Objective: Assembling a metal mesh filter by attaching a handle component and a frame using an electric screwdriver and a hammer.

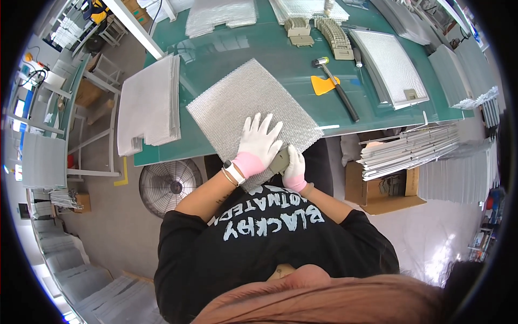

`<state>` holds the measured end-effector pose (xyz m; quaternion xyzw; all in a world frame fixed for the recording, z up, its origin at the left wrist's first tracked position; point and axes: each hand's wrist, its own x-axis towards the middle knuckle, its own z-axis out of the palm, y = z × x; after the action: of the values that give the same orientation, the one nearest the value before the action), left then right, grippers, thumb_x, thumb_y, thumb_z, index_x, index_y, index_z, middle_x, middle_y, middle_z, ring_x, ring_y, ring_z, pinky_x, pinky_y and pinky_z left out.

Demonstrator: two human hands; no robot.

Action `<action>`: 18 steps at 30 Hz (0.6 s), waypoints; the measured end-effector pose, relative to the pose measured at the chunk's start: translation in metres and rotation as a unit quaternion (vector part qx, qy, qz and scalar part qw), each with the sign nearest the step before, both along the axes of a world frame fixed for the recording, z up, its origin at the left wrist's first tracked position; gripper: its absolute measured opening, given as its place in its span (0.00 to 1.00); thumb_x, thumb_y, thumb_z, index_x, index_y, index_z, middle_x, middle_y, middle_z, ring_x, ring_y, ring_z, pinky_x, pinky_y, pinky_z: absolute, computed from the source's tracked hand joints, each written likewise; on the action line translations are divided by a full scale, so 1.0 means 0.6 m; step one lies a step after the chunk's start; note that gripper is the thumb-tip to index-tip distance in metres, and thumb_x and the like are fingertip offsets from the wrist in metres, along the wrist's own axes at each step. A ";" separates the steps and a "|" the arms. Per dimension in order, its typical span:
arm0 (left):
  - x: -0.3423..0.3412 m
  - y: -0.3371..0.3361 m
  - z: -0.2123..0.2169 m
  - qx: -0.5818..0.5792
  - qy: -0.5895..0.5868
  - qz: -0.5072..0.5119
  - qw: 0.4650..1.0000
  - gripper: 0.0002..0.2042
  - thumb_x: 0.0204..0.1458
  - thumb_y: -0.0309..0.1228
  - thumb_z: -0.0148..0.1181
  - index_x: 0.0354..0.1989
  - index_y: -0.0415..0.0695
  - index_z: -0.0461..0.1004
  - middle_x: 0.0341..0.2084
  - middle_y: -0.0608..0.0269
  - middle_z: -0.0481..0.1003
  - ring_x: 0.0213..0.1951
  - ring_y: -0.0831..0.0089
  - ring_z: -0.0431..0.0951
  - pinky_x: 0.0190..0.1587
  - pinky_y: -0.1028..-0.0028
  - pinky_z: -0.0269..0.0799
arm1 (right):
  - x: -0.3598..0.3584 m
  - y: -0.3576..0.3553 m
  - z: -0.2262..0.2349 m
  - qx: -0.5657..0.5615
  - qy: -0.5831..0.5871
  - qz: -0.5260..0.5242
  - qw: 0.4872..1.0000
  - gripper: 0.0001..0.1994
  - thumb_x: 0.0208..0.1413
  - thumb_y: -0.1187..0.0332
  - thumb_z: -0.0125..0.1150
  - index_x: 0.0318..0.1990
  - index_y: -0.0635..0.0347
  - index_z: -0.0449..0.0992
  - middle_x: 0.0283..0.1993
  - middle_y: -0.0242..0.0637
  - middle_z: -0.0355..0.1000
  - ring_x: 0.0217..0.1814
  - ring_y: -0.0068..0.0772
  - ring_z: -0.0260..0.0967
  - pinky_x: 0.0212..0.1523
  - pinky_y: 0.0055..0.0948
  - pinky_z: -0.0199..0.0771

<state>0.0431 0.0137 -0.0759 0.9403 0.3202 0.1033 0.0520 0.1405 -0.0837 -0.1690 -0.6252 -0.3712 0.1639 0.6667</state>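
A silvery-grey, four-cornered sheet of open metal mesh (251, 89) lies on the green tabletop (216, 54), its near part reaching past the front edge toward the person's body. Its surface is finely patterned all over and looks flat, with a slightly ragged, toothed border where the mesh is cut. It sits turned like a diamond: one corner points away from the person, one to the left, and one to the right, by the table's front edge. The side from the far corner to the right corner looks a little longer than the side to the left corner, but the near end is partly covered, so the long axis cannot be told for sure. The left hand in a white glove with a pink cuff (259, 146) rests palm down on the mesh, fingers fairly wide apart. An olive-beige plastic piece (279, 161) is at the near right side, between the hands; the right hand in a matching glove (294, 170) touches it, fingers close together, though whether they grip it cannot be told.
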 end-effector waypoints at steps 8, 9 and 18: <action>-0.002 0.001 0.011 -0.026 -0.004 -0.011 1.000 0.28 0.54 0.43 0.51 0.64 0.46 0.62 0.64 0.45 0.57 0.66 0.41 0.51 0.68 0.46 0.41 | 0.034 -0.041 0.027 -0.120 0.252 0.184 0.943 0.15 0.67 0.62 0.48 0.39 0.65 0.74 0.32 0.29 0.71 0.33 0.17 0.64 0.36 0.22 0.68; -0.002 0.002 0.015 -0.029 -0.004 -0.019 0.999 0.28 0.54 0.42 0.52 0.64 0.46 0.62 0.64 0.45 0.57 0.65 0.41 0.52 0.67 0.46 0.41 | 0.032 -0.043 0.028 -0.118 0.251 0.177 0.944 0.15 0.67 0.61 0.48 0.40 0.65 0.74 0.31 0.29 0.71 0.32 0.17 0.65 0.34 0.22 0.69; -0.009 0.065 0.023 -0.016 -0.041 -0.098 0.994 0.25 0.53 0.40 0.56 0.60 0.46 0.67 0.61 0.50 0.63 0.65 0.48 0.57 0.68 0.53 0.48 | 0.028 -0.028 0.036 -0.148 0.398 0.287 0.859 0.19 0.66 0.55 0.47 0.45 0.65 0.71 0.32 0.38 0.73 0.26 0.24 0.71 0.25 0.22 0.72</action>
<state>0.0374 0.0527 -0.0618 0.9612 0.2254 0.1312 0.0899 0.1575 -0.1007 -0.1476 -0.4635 -0.2083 0.6358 0.5811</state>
